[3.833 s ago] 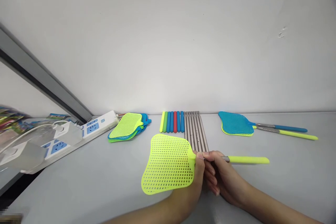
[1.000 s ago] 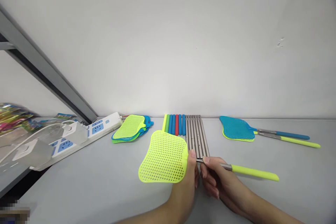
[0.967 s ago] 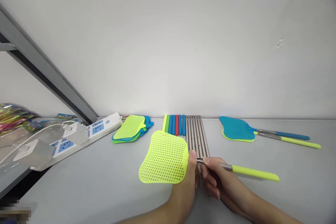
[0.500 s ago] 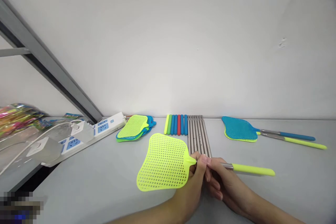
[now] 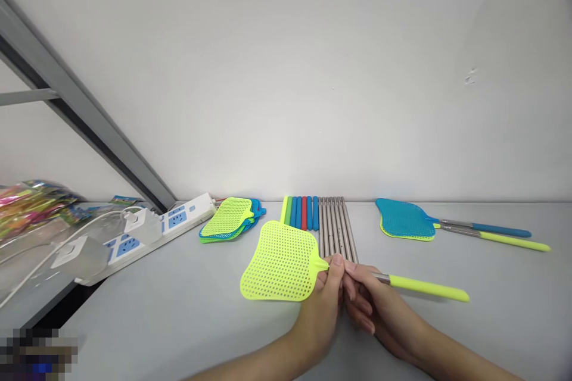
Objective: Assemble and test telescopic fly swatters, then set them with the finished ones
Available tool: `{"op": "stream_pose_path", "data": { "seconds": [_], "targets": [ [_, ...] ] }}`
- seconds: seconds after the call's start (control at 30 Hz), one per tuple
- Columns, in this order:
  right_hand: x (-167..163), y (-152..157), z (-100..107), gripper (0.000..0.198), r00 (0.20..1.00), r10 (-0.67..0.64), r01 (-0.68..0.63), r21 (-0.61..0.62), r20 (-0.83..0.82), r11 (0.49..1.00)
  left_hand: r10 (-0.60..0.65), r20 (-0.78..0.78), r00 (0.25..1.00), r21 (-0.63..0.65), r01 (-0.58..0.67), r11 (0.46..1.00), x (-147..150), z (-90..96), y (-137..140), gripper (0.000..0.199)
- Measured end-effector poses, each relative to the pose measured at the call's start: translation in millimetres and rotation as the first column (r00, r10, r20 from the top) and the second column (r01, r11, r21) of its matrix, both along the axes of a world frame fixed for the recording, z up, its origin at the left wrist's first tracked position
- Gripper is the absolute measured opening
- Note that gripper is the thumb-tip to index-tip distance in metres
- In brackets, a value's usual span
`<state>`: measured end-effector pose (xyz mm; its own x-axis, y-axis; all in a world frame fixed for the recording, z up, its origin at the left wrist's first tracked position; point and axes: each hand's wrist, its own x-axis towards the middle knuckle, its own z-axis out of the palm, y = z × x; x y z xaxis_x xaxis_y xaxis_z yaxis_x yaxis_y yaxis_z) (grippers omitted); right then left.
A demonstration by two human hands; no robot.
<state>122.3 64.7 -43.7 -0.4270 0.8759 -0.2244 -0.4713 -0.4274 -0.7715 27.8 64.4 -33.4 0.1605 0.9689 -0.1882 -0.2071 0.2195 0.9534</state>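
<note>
Both hands grip one yellow fly swatter (image 5: 281, 262) just above the grey table. My left hand (image 5: 326, 297) pinches it near the neck of the perforated head, thumb on top. Close beside it, my right hand (image 5: 375, 303) is closed round the metal shaft, whose yellow grip (image 5: 429, 289) sticks out to the right. Fingers cover most of the shaft. Behind the hands lies a row of bare metal rods (image 5: 336, 226), and left of these a row of coloured handle grips (image 5: 304, 212) in yellow, green, blue and red.
A stack of loose swatter heads (image 5: 227, 218) lies left of the grips. At the right rest a blue swatter (image 5: 404, 218) and a yellow one with handles attached. A white power strip (image 5: 179, 219) with plugs and cables, and plastic-wrapped packs (image 5: 36, 208), occupy the left side.
The yellow swatter's head has tilted and shifted slightly right and up, and both hands have moved a little left. Their hold remains the same. The whole view has shifted slightly.
</note>
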Motion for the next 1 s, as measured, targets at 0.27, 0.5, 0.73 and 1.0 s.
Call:
{"op": "stream_pose_path", "data": {
  "seconds": [0.27, 0.5, 0.73, 1.0],
  "targets": [
    [-0.9, 3.5, -0.9, 0.043, 0.997, -0.044, 0.043, 0.025, 0.062, 0.999, -0.006, 0.006, 1.000, -0.009, 0.006, 1.000, -3.7, -3.5, 4.0, 0.046],
    [-1.1, 7.6, 3.7, 0.041, 0.991, -0.090, 0.089, 0.022, 0.101, 0.996, -0.024, 0.039, 0.999, 0.023, 0.023, 0.999, -10.9, -4.2, 9.0, 0.048],
    [3.7, 9.8, 8.5, 0.041, 0.989, -0.107, 0.106, 0.022, 0.101, 0.994, 0.017, 0.055, 0.998, 0.035, -0.019, 0.999, -12.7, -5.5, 12.6, 0.045],
    [7.5, 16.5, 8.1, 0.039, 0.986, -0.130, 0.129, 0.009, 0.109, 0.992, 0.069, 0.146, 0.987, 0.017, -0.072, 0.997, -17.2, 0.2, 20.9, 0.041]
  ]
}}
